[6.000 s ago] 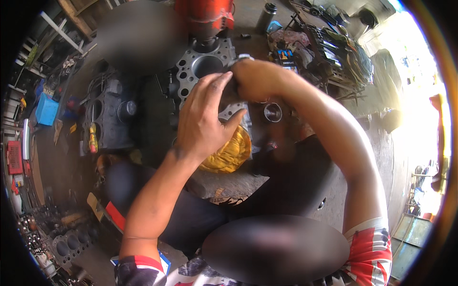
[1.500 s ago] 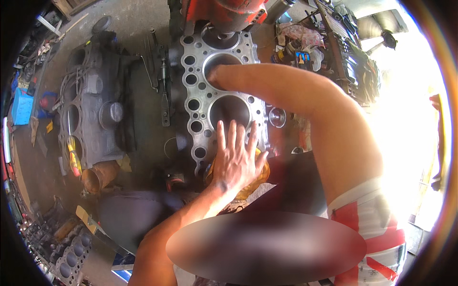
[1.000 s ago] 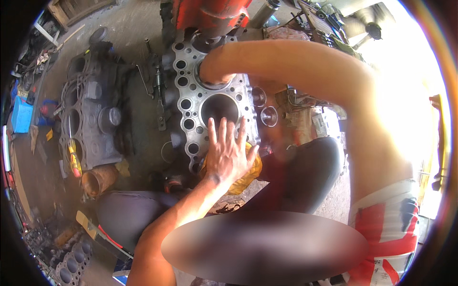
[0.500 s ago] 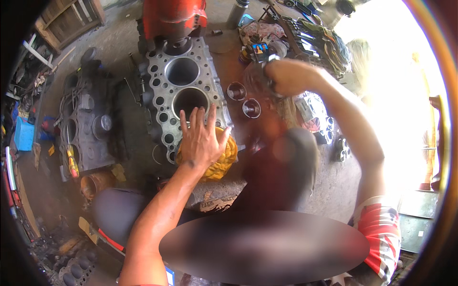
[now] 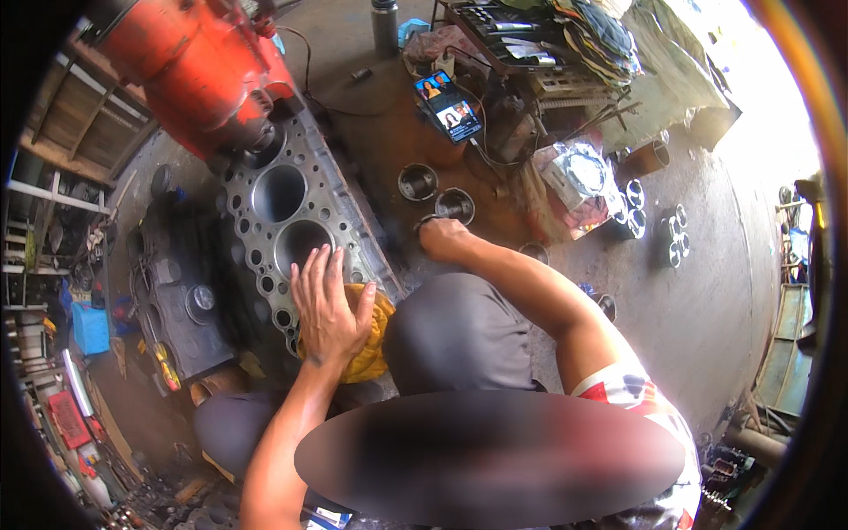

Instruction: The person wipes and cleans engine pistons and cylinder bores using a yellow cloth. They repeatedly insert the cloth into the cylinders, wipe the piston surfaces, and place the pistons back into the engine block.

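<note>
A grey engine block (image 5: 353,252) with round cylinder bores lies in front of me. My left hand (image 5: 329,314) is open on its near end, fingers stretched toward the edge of the nearest bore (image 5: 303,240). Beneath that palm bunches a yellow cloth (image 5: 373,340). Past my knee, my right hand (image 5: 444,240) is closed low by the floor, just short of a piston (image 5: 455,207). Something small and dark shows at its fingertips; its kind is unclear. A second piston (image 5: 418,182) stands just beyond the first.
A red cylindrical machine (image 5: 203,75) sits over the block's far end. A lit phone (image 5: 448,106) leans beyond the pistons, near a tool tray (image 5: 508,35). Another dirty engine part (image 5: 181,309) lies left, with a yellow-handled screwdriver (image 5: 165,367). Several small cylindrical parts (image 5: 676,234) stand right.
My right hand has come down from in front of the phone to beside the pistons. The left hand keeps its place on the block. The whole view has turned and shifted.
</note>
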Action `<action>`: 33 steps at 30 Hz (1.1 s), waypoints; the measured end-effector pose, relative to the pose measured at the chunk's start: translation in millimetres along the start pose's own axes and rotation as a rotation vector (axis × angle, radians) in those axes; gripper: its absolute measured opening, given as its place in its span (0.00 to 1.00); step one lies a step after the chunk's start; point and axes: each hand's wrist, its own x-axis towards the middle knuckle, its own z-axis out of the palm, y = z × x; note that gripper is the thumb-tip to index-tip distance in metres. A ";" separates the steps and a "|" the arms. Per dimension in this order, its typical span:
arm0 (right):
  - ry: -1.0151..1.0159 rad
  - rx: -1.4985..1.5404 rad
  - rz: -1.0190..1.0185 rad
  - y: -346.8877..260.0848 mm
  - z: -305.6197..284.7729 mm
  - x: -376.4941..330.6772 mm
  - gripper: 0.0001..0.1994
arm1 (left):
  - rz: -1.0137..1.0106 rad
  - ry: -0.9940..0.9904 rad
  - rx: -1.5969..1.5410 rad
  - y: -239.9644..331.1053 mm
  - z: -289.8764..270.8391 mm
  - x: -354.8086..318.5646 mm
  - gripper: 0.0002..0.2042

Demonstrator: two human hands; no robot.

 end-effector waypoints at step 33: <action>0.578 1.060 0.874 139.8 204.6 -226.5 0.19 | -0.006 -0.121 0.003 -30.1 16.8 -6.5 0.36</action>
